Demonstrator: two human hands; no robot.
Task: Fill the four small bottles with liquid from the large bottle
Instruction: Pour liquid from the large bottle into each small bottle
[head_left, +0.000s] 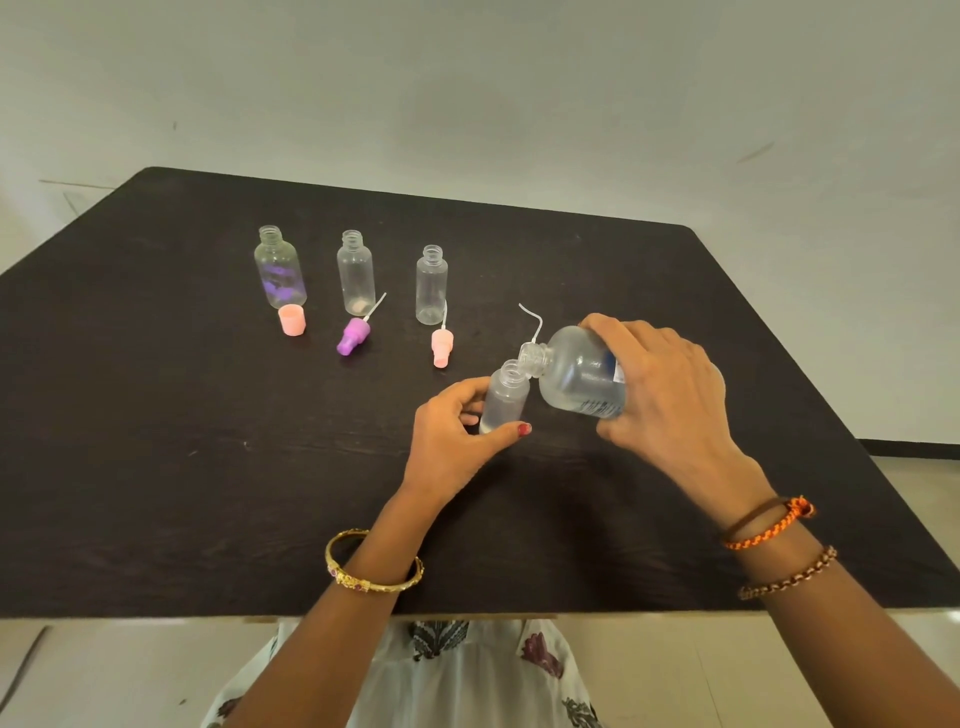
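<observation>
Small bottles are standing uncapped in a far-left row on the dark table (156, 415): the leftmost bottle (279, 270) with purple markings, the second bottle (356, 275) and the third bottle (431, 286), each with its long axis upright and neck pointing up. Just near of them are lying a pink cap (292, 319), a purple spray top (353, 336) and a pink spray top (441, 347) (both tops on their sides, tubes pointing far). Right of these, the left hand (457, 431) is gripping the fourth small bottle (505, 397), thumb and fingers curled round its lower body, mouth pointing up and slightly right. The right hand (670, 395) is wrapping its fingers round the large bottle (576, 376), whose long axis is lying nearly level, neck pointing left and touching the small bottle's mouth.
</observation>
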